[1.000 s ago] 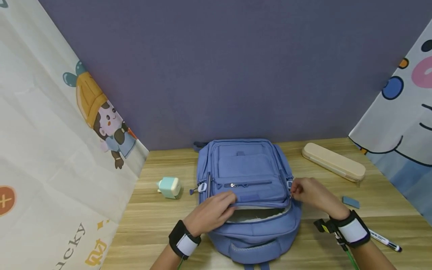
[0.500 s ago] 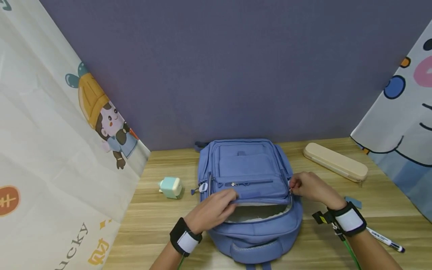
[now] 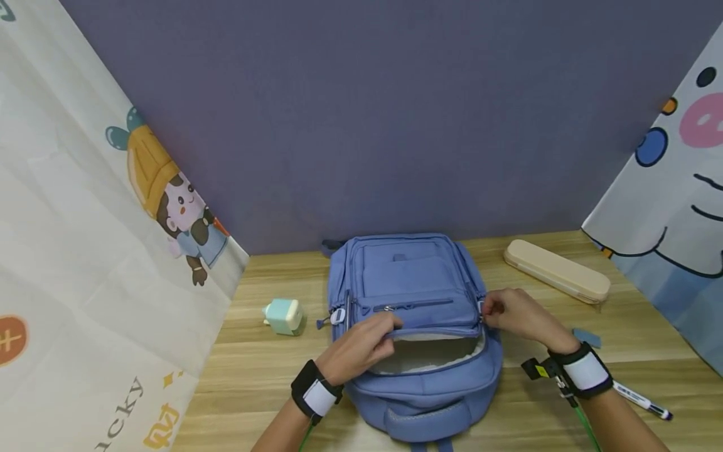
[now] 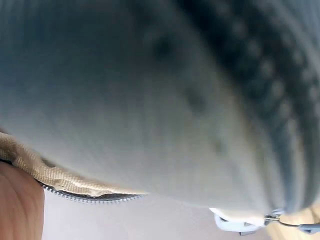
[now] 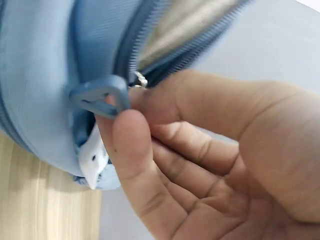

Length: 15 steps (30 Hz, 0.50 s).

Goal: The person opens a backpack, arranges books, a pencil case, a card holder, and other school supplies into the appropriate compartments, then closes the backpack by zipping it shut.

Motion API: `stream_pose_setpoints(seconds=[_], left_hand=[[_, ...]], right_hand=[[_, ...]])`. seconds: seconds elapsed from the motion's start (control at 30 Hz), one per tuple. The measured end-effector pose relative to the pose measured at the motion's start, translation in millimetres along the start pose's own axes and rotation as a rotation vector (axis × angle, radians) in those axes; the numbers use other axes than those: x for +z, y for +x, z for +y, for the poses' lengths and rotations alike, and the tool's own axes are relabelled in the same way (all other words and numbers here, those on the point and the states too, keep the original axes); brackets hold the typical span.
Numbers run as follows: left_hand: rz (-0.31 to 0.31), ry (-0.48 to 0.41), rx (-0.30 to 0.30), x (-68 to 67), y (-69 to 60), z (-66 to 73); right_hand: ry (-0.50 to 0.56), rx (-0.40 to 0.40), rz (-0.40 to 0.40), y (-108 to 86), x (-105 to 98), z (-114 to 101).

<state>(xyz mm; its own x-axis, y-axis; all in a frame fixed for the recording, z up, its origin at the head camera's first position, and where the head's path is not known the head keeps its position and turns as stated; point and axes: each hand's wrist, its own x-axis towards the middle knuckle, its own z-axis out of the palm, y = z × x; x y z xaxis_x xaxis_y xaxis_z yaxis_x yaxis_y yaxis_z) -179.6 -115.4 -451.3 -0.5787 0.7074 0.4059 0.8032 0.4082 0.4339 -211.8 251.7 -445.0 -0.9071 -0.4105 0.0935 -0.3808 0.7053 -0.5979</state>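
Observation:
A blue backpack [image 3: 418,276] lies on the wooden table, its main compartment unzipped at the near side so that the pale lining shows. The left hand [image 3: 358,348] grips the upper edge of that opening with curled fingers; in the left wrist view, blurred fabric hides most of it. At the bag's right side the right hand [image 3: 516,317] pinches a zipper pull. The right wrist view shows the blue triangular pull [image 5: 102,95] at the thumb and index finger, beside the zipper slider [image 5: 140,80]. A white tag [image 5: 93,157] hangs below.
A beige case [image 3: 556,270] lies at the back right, with a blue-grey block [image 3: 587,338] and a white marker [image 3: 641,400] nearer the right forearm. Left of the bag stands a mint and cream item [image 3: 284,316]. A dark panel [image 3: 361,125] rises behind the table.
The upper edge of the opening has lifted slightly with the left hand, and the gap looks wider. The right hand has shifted slightly away from the person, still at the bag's right side.

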Motion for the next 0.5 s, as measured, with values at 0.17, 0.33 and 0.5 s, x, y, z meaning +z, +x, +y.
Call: stream_pose_setpoints(seconds=[0.17, 0.33, 0.5], left_hand=[[0.026, -0.010, -0.030, 2.0, 0.4, -2.0], [0.037, -0.006, -0.036, 2.1, -0.3, -4.2], [0.047, -0.007, 0.004, 2.8, -5.6, -6.3]], right_hand=[[0.129, -0.002, -0.095, -6.4, -6.8, -2.6], [0.230, -0.002, -0.183, -8.6, -8.5, -4.9], [0.119, -0.012, -0.057, -3.5, -4.7, 0.4]])
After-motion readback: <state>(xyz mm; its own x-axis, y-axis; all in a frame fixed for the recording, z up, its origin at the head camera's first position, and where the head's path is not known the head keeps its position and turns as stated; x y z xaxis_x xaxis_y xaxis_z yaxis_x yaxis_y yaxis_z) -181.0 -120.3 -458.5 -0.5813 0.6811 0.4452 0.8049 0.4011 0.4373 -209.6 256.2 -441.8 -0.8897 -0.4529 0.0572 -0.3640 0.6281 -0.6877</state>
